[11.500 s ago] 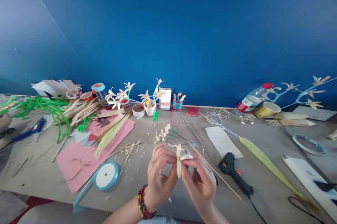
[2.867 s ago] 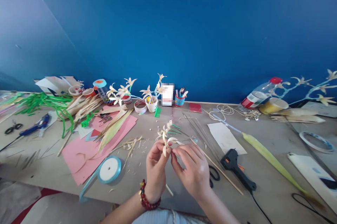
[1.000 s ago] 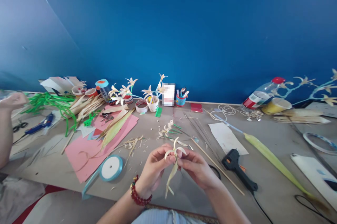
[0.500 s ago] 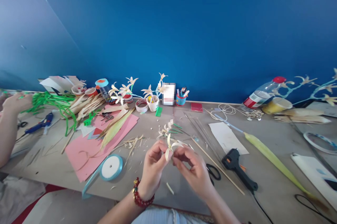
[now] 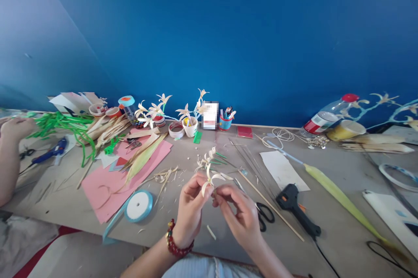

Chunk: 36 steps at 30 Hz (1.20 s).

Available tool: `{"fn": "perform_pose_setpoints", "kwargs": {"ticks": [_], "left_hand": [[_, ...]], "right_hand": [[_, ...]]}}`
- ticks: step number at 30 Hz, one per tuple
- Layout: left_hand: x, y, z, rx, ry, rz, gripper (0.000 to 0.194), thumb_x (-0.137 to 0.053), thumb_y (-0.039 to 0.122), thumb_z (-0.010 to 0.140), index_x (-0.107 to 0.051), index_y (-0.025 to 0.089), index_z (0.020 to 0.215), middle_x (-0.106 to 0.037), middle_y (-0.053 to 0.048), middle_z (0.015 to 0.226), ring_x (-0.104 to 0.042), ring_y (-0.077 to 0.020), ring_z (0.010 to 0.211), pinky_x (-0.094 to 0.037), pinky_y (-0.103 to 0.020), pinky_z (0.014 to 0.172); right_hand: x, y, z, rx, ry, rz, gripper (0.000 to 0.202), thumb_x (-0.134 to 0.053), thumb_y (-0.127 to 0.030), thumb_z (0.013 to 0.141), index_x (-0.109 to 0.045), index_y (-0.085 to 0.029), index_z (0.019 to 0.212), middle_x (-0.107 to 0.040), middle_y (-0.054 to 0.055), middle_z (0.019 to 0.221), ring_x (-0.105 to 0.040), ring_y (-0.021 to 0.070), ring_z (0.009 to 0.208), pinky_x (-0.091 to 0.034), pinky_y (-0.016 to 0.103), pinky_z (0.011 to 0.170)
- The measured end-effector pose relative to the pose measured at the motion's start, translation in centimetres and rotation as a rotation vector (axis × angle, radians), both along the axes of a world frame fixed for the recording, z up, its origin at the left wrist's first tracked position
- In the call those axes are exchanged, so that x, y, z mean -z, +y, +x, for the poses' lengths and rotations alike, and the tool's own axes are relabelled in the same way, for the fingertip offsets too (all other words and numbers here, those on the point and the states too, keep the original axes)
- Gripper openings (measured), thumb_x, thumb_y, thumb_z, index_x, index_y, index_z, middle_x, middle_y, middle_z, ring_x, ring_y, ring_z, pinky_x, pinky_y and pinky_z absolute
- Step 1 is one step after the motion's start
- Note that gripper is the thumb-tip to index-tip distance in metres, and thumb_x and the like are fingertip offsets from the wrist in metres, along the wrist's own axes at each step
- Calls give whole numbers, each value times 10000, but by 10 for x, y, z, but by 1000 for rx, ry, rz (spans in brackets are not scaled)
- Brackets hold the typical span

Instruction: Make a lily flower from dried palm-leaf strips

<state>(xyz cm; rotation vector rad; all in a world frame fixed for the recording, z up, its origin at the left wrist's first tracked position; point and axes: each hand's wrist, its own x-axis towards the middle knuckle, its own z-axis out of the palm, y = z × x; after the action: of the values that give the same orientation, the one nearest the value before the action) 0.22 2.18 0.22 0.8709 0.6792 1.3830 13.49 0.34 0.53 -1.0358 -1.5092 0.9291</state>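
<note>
Between the thumb and fingers of my left hand (image 5: 192, 201) is a cream artificial flower (image 5: 209, 181) with narrow curling petals, apparently made of dried husk. My right hand (image 5: 240, 210) pinches at the flower's lower end, its thumb and forefinger closed; the stem there is mostly hidden by fingers. Just beyond my hands lie several finished-looking small white flowers (image 5: 206, 158) with green stems (image 5: 220, 161). Black-handled scissors (image 5: 265, 216) lie partly behind my right hand. A pale strip (image 5: 211, 232) rests on the table below my hands.
A black glue gun (image 5: 298, 210), a wooden stick (image 5: 271, 206) and white paper (image 5: 284, 171) lie to the right. Blue ribbon on a spool (image 5: 139, 206) and pink sheets (image 5: 98, 193) are left. Cups (image 5: 190, 127) line the wall. Another person's hand (image 5: 16, 130) is at far left.
The flower has turned slightly in my left hand, its petals now at another angle. My right fingertips have shifted a little at its base. The other person's hand moved slightly left.
</note>
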Motion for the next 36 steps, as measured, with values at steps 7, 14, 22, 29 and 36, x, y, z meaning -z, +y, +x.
{"fn": "perform_pose_setpoints", "kwargs": {"ticks": [7,14,22,29,36], "left_hand": [[2,-2,-3,-12,42,-92,190,-742,219,785,-605,149,674,-515,-4,754,-491,-126,736,-433,-235,698],[0,-3,-3,11,-5,-144,236,-742,330,788,-597,170,691,-498,17,665,-436,-86,525,-391,-220,500],[-1,-2,-3,-28,-44,-147,225,-780,264,750,-609,155,653,-551,8,742,-483,-84,614,-429,-234,644],[-3,-4,-1,99,-121,-151,219,-754,276,766,-606,156,658,-518,7,775,-518,-89,556,-412,-247,546],[-2,-4,-3,12,-54,-163,240,-797,287,707,-616,160,613,-521,-4,735,-510,-137,707,-433,-252,658]], "right_hand": [[5,8,8,-50,243,-273,289,-543,-427,954,-581,-191,792,-553,-19,679,-543,120,560,-466,242,557],[-4,9,12,-436,383,-474,295,-596,-437,904,-670,-159,838,-636,45,788,-601,178,765,-488,311,749],[11,11,9,-469,610,-741,306,-721,-450,772,-622,-165,822,-470,-70,548,-188,34,406,-101,196,399],[18,15,10,-452,670,-863,354,-642,-448,811,-619,-132,655,-266,-113,471,-92,37,418,-62,213,414],[13,15,9,-382,646,-811,408,-790,-441,734,-490,-182,637,-277,-128,482,-91,23,419,-56,207,415]]}}
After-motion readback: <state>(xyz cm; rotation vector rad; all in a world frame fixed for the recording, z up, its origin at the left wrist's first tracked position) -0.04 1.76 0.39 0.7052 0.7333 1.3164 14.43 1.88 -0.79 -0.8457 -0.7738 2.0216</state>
